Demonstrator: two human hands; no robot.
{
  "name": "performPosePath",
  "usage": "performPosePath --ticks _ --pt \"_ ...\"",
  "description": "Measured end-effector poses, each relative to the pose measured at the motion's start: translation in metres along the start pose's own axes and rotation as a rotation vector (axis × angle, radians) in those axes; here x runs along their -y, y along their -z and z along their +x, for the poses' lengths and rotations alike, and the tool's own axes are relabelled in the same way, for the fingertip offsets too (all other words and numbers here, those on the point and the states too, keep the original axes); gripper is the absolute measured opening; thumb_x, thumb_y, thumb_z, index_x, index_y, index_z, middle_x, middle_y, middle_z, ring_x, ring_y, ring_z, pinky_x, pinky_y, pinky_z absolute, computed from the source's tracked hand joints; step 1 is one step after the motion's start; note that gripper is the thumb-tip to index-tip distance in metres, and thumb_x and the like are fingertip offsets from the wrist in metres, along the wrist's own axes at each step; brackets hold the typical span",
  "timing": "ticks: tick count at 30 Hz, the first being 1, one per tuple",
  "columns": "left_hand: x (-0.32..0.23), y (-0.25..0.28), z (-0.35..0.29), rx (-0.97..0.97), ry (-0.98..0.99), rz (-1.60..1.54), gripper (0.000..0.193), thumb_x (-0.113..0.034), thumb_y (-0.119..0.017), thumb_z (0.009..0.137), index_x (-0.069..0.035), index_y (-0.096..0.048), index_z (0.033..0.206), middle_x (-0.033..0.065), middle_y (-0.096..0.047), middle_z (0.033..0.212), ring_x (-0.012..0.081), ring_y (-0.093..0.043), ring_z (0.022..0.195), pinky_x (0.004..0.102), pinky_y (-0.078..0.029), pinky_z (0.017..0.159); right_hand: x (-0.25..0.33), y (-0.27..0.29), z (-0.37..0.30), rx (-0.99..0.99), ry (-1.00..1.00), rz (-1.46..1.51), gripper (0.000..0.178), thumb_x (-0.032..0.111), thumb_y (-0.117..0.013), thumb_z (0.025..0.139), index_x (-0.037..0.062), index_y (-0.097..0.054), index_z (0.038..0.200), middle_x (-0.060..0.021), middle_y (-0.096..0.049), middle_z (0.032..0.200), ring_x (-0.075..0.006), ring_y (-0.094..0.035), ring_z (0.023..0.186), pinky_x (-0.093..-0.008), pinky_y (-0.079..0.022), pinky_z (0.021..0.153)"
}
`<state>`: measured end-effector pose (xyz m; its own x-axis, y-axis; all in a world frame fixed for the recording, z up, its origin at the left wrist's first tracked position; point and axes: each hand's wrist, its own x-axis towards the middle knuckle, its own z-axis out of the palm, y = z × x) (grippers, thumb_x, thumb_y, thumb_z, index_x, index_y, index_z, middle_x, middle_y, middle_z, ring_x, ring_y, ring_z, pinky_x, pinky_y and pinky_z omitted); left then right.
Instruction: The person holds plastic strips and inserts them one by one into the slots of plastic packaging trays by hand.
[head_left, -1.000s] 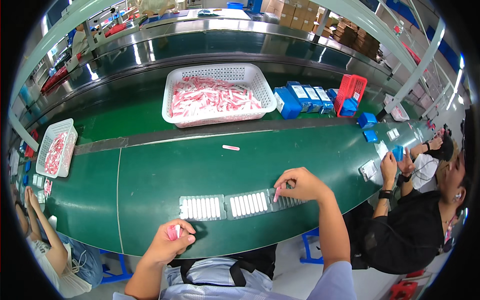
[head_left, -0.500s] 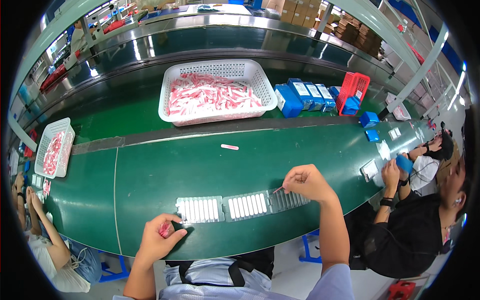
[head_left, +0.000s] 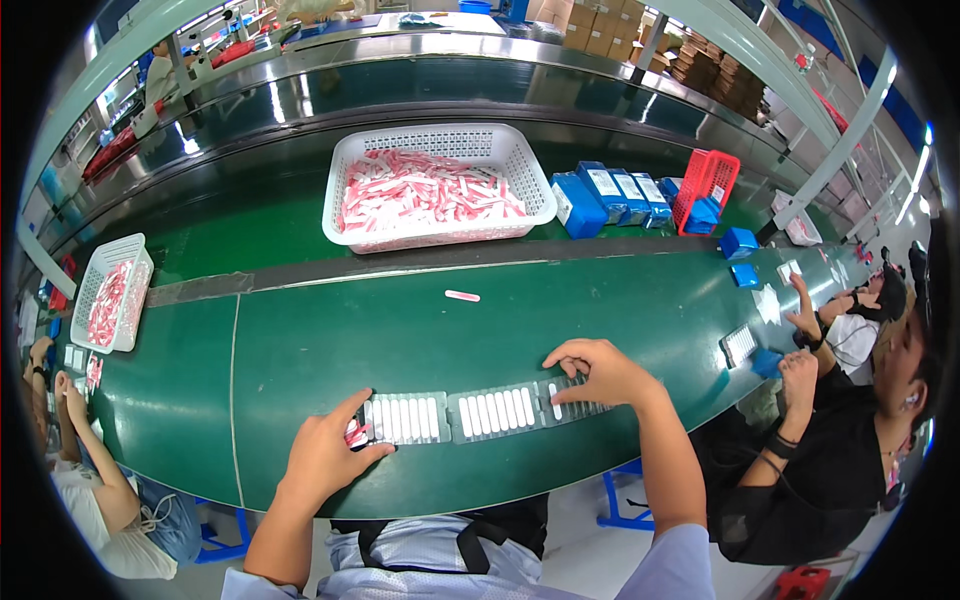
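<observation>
We see blue boxes (head_left: 612, 207) beside a red basket (head_left: 712, 172) near the worktop's (head_left: 330, 340) far edge. Beyond that edge, we spot stacked cartons (head_left: 597, 34).

factory workshop | long green worktable (head_left: 330, 340) | stacked cartons (head_left: 600, 28) | co-workers (head_left: 820, 480) alongside

Left hand (head_left: 326, 448) thumb-out, right hand (head_left: 604, 372) arched

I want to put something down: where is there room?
Two patches of the green table look bare: one between the small basket and the left hand, another between the lone pink stick and the trays. It's crowded along the trays, by the right hand, and around the blue boxes.
</observation>
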<state>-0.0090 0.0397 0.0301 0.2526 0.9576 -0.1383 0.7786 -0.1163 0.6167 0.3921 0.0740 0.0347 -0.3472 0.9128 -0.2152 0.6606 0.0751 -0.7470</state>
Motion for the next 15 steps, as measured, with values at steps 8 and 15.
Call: performPosePath --ticks 8,15 --pt "0.000 0.012 0.027 -0.013 0.001 0.054 0.072 -0.034 -0.089 0.067 -0.007 -0.063 0.129 0.0234 -0.072 0.100 0.0415 -0.069 0.092 0.0443 -0.054 0.085 -0.018 -0.027 -0.047 -0.493 0.225 -0.174 0.050 0.020 -0.089 0.070 0.0079 -0.068 0.114 -0.0087 -0.065 0.105 -0.0272 -0.058 0.101 -0.0393 -0.045 0.092" --pt "-0.024 0.000 0.090 0.001 -0.214 0.208 0.069 -0.039 -0.088 0.067 -0.006 -0.065 0.123 0.0227 -0.072 0.095 0.0407 -0.070 0.090 0.0473 -0.056 0.080 -0.014 -0.048 -0.065 -0.488 0.177 -0.271 0.069 0.025 -0.090 0.066 0.0115 -0.062 0.127 -0.0092 -0.059 0.130 -0.0334 -0.049 0.127 -0.0455 -0.034 0.110"
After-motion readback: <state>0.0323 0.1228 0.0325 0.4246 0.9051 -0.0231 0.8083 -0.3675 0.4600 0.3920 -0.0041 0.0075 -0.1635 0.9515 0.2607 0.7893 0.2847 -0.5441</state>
